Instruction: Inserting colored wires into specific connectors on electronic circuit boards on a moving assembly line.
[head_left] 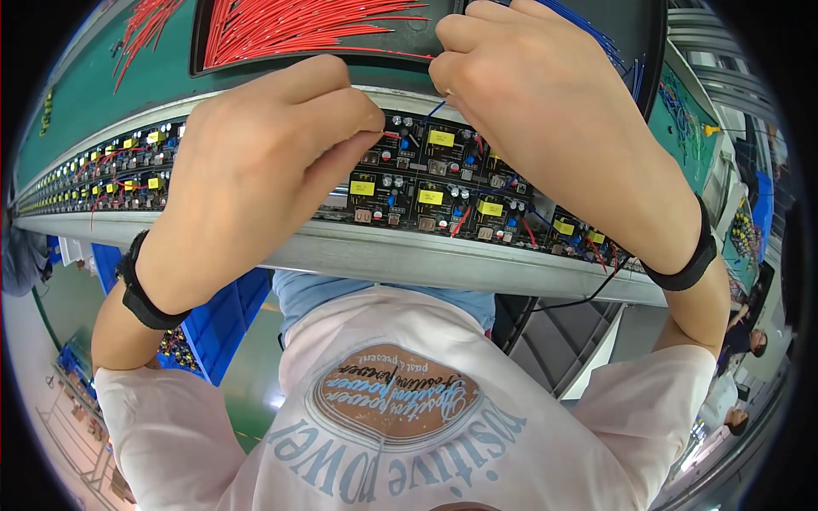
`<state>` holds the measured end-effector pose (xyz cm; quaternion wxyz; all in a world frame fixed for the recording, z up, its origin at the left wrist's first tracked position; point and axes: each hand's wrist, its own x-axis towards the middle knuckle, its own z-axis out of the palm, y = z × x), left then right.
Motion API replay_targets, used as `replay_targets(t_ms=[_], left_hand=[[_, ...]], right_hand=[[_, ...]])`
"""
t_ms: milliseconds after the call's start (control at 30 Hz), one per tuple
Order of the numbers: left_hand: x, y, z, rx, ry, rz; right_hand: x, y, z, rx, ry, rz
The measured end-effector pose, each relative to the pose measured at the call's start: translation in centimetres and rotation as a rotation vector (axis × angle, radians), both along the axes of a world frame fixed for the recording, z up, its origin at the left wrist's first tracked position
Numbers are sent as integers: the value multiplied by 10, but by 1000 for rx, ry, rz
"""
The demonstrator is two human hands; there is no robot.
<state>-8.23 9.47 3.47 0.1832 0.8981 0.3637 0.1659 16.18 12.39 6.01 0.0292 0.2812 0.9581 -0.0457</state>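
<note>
The circuit boards point(417, 163) are black and sit side by side in two long rows, inside a grey metal rail point(426, 255). The rows run away to the left, where the boards look tiny. Each near board has a bright yellow block point(440, 138), small blue bits point(393, 201) and little silver boxes point(363, 216). Some have thin red or blue wires poking out, and a few of the wires lean over the rail's near side.

The right hand point(541, 81) is over the rows, its thumb and finger squeezed on a thin blue wire point(437, 109). The wire slants down toward a board in the back row. The left hand point(268, 149) is just beside it, with its fingertips pinched together. A short red wire point(391, 134) shows right at those tips, but I cannot tell if they hold it.

Both hands get in the way. The left hand and arm cover a big part of the rows, and the right arm covers more of the back row.

Behind the boards is a black tray point(416, 38) with a big pile of red wires point(264, 30) and some blue wires point(588, 25). It stands on a green table point(85, 81). Below the rail on the left is a blue bin point(239, 324). A black cord point(579, 302) hangs near the right arm.
</note>
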Motion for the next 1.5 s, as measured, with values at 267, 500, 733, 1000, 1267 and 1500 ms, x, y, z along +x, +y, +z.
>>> replay_targets(t_ms=[267,500,733,1000,1267,1500], left_hand=[[13,-2,-12,43,22,-51],[15,-2,-17,30,11,-52],[19,0,-19,75,39,-125],[28,2,-26,133,85,-159],[31,2,-24,142,110,-156],[38,2,-20,188,116,-205]], right_hand=[[-4,-5,9,15,-112,44],[-2,-2,13,-50,-108,51],[7,0,13,5,-62,47],[16,0,16,59,-11,35],[34,5,20,172,-138,-455],[48,14,8,135,-150,-429]])
